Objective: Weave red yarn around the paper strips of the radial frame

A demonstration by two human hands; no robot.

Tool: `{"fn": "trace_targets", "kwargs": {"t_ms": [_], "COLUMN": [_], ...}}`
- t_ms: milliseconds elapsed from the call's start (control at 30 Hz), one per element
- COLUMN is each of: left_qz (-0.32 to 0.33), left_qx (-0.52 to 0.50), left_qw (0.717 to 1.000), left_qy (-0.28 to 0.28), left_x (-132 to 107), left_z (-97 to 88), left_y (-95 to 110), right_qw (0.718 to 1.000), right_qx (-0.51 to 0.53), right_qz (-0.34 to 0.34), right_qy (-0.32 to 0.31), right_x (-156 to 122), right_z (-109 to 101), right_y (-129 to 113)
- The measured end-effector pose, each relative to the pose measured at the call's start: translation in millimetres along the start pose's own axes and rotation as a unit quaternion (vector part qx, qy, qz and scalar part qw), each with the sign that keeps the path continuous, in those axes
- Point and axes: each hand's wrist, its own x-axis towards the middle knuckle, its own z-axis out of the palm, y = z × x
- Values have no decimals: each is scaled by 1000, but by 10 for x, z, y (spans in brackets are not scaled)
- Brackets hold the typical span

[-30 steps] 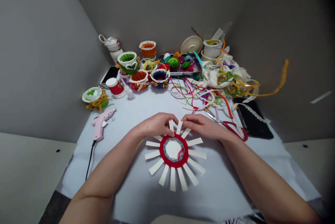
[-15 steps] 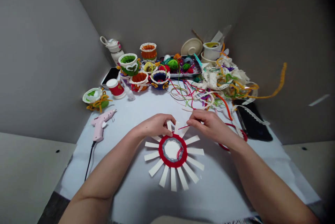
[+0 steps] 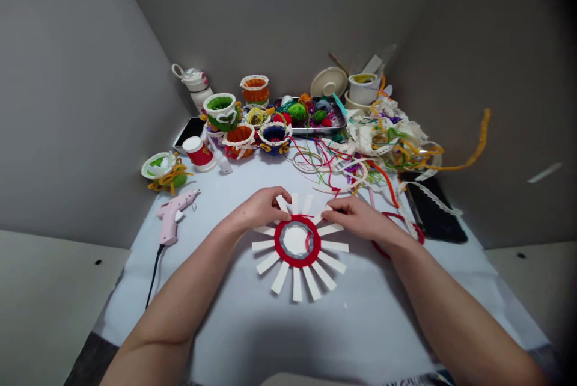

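Observation:
In front of me a paper cup (image 3: 296, 282), cut into white strips that fan outward like rays, is tilted a little above the table. Red yarn (image 3: 282, 255) is wound round its base, about a grey ring and a white centre. A loose strand of red yarn lies inside the ring. My left hand (image 3: 265, 207) is closed on the cup's upper left, thumb at the edge of the red band. My right hand (image 3: 354, 216) pinches a strip at the upper right, its fingers partly hiding the tip. A short red yarn end shows between the hands.
A pink glue gun (image 3: 174, 214) lies at left with its cord. Behind are several yarn-covered cups (image 3: 238, 139), a tray (image 3: 324, 131) of yarn balls, a white bottle (image 3: 198, 86) and a red-and-white tub (image 3: 199, 154). Tangled yarn and lace (image 3: 383, 139) and a black phone-like slab (image 3: 435, 211) lie at right.
The cup has moved up and away from me, turning slightly. My right hand has come down from holding the yarn end to the strip at the upper right.

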Motion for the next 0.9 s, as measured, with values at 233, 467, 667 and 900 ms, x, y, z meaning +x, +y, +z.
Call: {"fn": "trace_targets", "kwargs": {"t_ms": [233,467,667,900], "left_qz": [43,42,19,3], "left_qx": [5,114,86,98], "left_qw": [995,988,994,994], "left_qy": [-88,-101,-66,-55], "left_x": [-166,-170,-107,-58], "left_z": [-119,105,39,37], "left_y": [153,231,170,125], "right_qw": [997,994,996,992], "right_qx": [15,23,7,-39], "right_qz": [-17,-28,-48,-112], "right_qy": [-80,-107,-77,52], "right_x": [-9,0,-31,-145], "right_z": [29,85,-121,-114], "right_y": [-158,-228,-101,-294]}}
